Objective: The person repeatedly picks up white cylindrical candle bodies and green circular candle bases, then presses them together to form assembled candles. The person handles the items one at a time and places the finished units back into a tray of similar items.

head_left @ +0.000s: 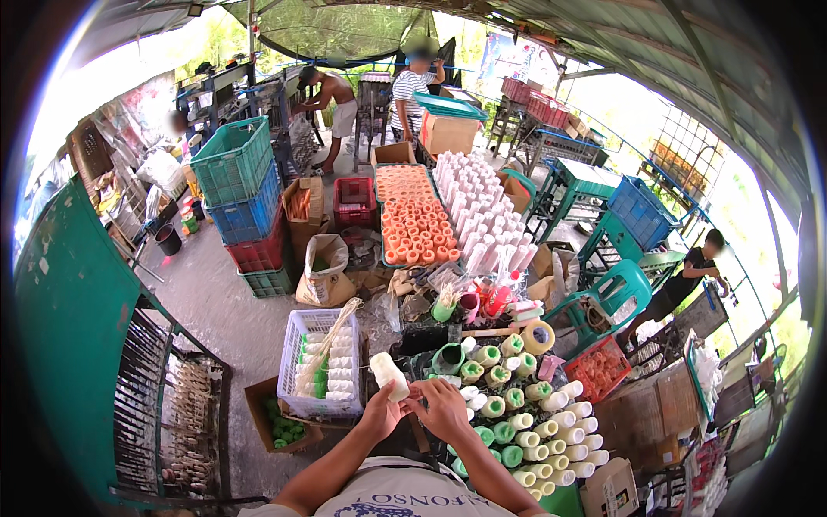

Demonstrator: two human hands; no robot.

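My left hand (382, 412) grips a white cylindrical tube (388, 374) that points up and to the left. My right hand (444, 407) meets it at the tube's lower end, fingers curled against it. Just right of my hands lie rows of white tubes with green ends (517, 422) on the work table. A white plastic basket (320, 366) holding more white and green pieces stands to the left of my hands.
Further up the table are an orange batch of rings (410, 220) and standing white tubes (478, 211). Stacked green, blue and red crates (245, 198) stand left. A tape roll (539, 336) and a red basket (599, 366) sit right. Other people work at the back and right.
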